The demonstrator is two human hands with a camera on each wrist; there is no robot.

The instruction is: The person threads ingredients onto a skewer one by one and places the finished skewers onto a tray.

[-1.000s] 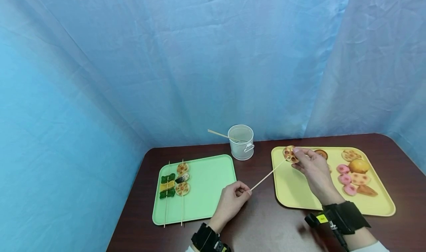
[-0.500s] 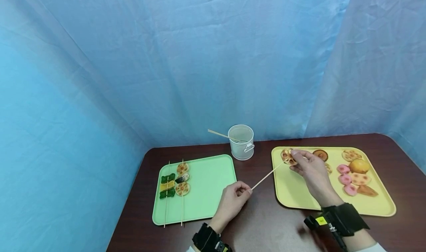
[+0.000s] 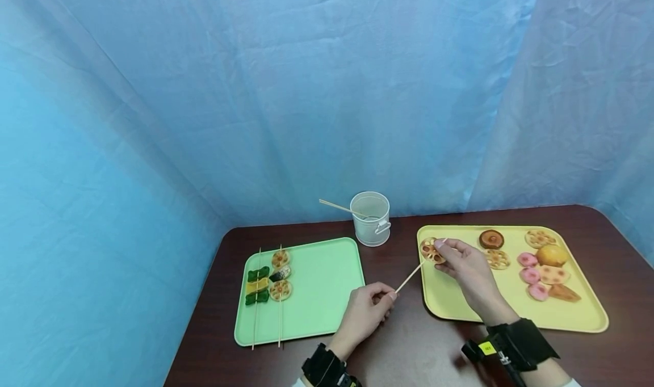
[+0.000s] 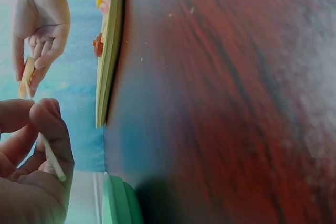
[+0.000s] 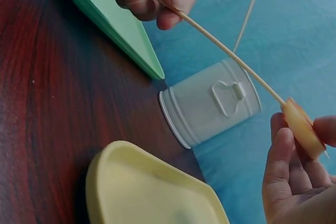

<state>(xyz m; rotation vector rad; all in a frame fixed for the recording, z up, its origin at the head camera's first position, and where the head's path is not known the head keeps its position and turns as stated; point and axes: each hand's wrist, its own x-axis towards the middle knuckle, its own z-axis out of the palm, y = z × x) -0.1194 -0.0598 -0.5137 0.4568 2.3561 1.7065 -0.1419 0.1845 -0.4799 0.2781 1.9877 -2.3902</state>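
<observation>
My left hand (image 3: pixel 364 313) pinches a thin wooden skewer (image 5: pixel 231 53) near its blunt end, between the two trays. A lotus root slice (image 3: pixel 430 251) is threaded on the skewer's other end. My right hand (image 3: pixel 467 273) grips that slice by its edge, thumb on one face and fingers on the other, over the left side of the yellow tray (image 3: pixel 455 302). In the right wrist view the skewer's tip shows just past the far side of the slice (image 5: pixel 303 129). The left wrist view shows the blunt skewer end (image 4: pixel 52 161) passing under my left fingers.
On the green tray (image 3: pixel 322 302) at left lie two loaded skewers (image 3: pixel 257 285). A small white bucket (image 3: pixel 371 228) with sticks stands at the back. The yellow tray also bears a mushroom (image 3: pixel 491 239), another lotus slice (image 3: pixel 497 259), pink rings (image 3: pixel 529 274) and a yellow piece (image 3: pixel 552 255).
The slice has slid onto the skewer, whose tip now shows beyond it. My right hand has come left and nearer, my left hand slightly right, so the two are closer.
</observation>
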